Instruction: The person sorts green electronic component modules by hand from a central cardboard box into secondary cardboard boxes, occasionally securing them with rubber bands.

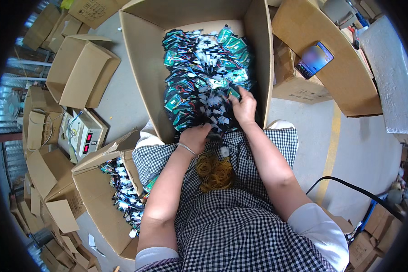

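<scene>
A deep cardboard box (145, 68) stands in front of me, with rows of green circuit boards (173, 103) bundled with coloured wires and white connectors (208, 50) inside. My right hand (245, 108) is closed at the box's right side, its thumb and fingers pinching a small green circuit board (234, 93). At the near end of the rows my left hand (196, 138), with a bracelet at the wrist, is curled closed against the black wires. What its fingers grip is hidden. On my checked apron (222, 213) lies a heap of yellow rubber bands (214, 172).
A second open box (95, 199) with wired boards stands at my left. Beyond it are a power supply box (87, 143) with red displays and several cartons (81, 72). At right, a phone (314, 60) leans on a carton (299, 27); a black cable (349, 184) curves below.
</scene>
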`<state>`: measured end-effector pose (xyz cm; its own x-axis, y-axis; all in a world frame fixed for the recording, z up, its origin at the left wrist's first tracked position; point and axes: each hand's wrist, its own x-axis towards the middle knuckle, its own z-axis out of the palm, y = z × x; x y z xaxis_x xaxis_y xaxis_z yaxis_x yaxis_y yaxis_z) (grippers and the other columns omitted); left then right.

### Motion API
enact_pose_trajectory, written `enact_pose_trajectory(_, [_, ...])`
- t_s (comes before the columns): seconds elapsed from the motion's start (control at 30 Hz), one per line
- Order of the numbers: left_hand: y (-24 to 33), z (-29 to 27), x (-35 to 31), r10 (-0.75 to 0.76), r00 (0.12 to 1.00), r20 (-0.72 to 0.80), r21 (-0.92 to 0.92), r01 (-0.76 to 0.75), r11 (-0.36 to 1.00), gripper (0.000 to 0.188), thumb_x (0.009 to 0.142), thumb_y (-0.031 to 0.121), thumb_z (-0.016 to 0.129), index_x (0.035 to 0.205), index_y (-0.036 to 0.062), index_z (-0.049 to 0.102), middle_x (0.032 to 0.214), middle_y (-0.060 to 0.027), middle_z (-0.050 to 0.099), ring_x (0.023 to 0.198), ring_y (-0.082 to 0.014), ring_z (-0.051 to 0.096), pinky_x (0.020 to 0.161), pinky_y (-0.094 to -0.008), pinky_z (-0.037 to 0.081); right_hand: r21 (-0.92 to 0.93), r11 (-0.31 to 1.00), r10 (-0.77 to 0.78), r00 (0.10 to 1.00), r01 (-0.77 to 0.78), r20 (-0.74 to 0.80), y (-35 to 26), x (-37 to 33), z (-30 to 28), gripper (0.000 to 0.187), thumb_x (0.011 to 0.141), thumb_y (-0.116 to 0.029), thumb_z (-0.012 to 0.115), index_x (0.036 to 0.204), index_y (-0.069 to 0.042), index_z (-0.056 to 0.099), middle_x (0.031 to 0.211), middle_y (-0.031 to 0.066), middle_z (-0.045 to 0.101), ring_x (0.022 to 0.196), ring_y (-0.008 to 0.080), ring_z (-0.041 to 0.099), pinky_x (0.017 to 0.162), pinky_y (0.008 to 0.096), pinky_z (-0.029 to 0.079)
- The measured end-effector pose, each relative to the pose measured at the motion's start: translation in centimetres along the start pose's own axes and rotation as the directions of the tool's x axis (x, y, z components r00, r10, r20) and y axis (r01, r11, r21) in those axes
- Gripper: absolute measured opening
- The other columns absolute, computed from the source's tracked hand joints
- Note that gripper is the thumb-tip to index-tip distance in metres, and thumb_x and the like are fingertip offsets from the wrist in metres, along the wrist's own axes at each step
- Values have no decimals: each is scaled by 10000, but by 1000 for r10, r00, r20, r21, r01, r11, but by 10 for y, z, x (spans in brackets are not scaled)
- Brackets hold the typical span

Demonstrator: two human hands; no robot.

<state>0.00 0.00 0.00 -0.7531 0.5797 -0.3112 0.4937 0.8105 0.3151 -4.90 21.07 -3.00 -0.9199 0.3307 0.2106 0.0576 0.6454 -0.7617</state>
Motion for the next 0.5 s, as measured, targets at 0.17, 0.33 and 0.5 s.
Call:
enact_pose_trajectory(0.17, [0,-28,-38,-477,748,-462,-667,62,743,242,788,103,702,953,58,531,737,-118,610,663,-240,620,629,-359,499,267,926,-164,922,266,-350,-59,-10,-79,331,785,-63,715,1088,21,612,923,132,625,848,240,616,778,321,481])
enact_pose_trajectory(0.33, [21,-70,-74,-567,803,-184,-980,-102,173,243,826,-43,644,1028,43,538,777,1,636,746,-54,581,687,-209,480,543,755,-361,925,367,-124,-102,-32,-176,418,733,-66,765,1115,17,615,908,107,646,810,179,618,729,292,484])
enact_pose_trajectory(0.5, [43,-91,-100,-346,908,-234,-823,4,568,311,761,-79,686,1015,36,550,855,16,641,780,-59,583,699,-214,483,669,660,-746,404,342,529,-158,-32,-222,409,671,-92,771,1061,-22,672,803,114,646,718,262,587,640,356,451])
